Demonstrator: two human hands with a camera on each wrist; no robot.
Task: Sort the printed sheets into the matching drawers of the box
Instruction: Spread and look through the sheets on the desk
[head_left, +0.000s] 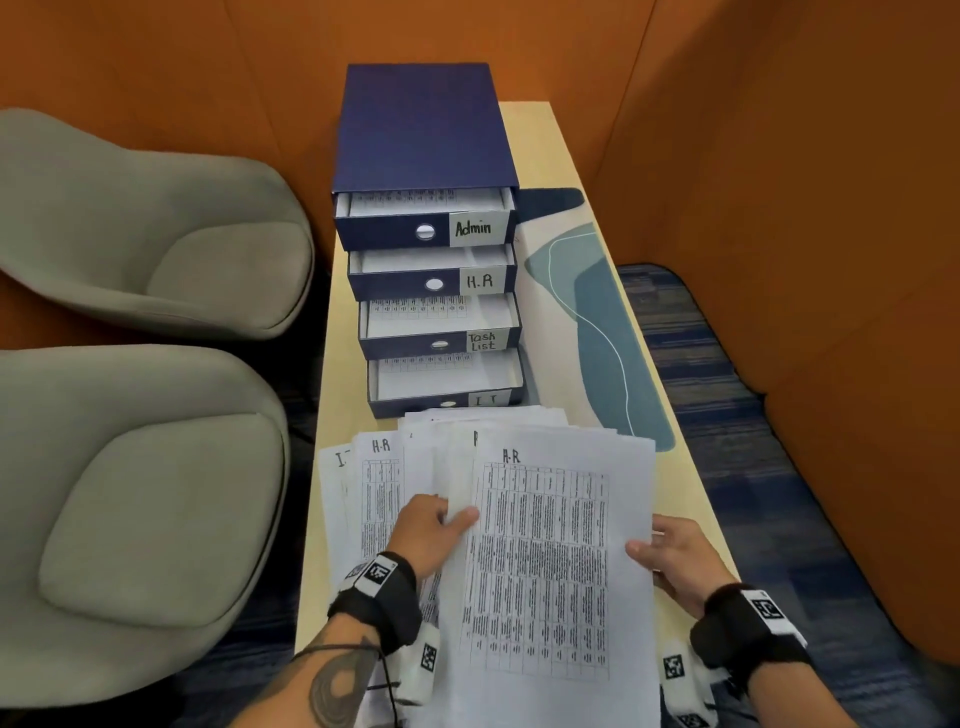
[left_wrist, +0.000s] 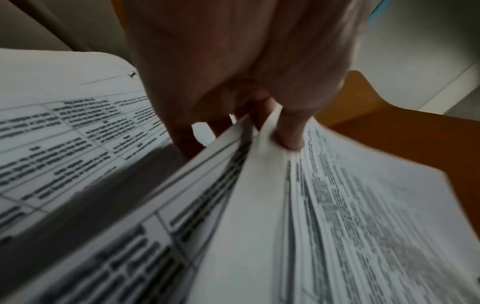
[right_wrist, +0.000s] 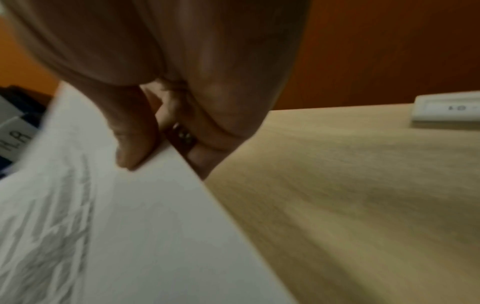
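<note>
A blue drawer box (head_left: 423, 135) stands on the table with four drawers pulled out: Admin (head_left: 472, 228), H.R (head_left: 479, 281), Task List (head_left: 481, 341) and the lowest one (head_left: 488, 399). A fanned stack of printed sheets (head_left: 550, 561) lies before it; the top sheet is headed H.R. My left hand (head_left: 434, 525) pinches the stack's left edge (left_wrist: 262, 144), thumb on top. My right hand (head_left: 670, 556) pinches the right edge (right_wrist: 161, 164), thumb on top, fingers beneath. More sheets (head_left: 374, 488) headed H.R and I lie to the left.
The wooden table (head_left: 691, 499) carries a blue-patterned mat (head_left: 597, 312) to the right of the box. Two grey armchairs (head_left: 145, 467) stand to the left. Orange padded walls (head_left: 779, 208) enclose the table. A white device (right_wrist: 446, 109) lies far right.
</note>
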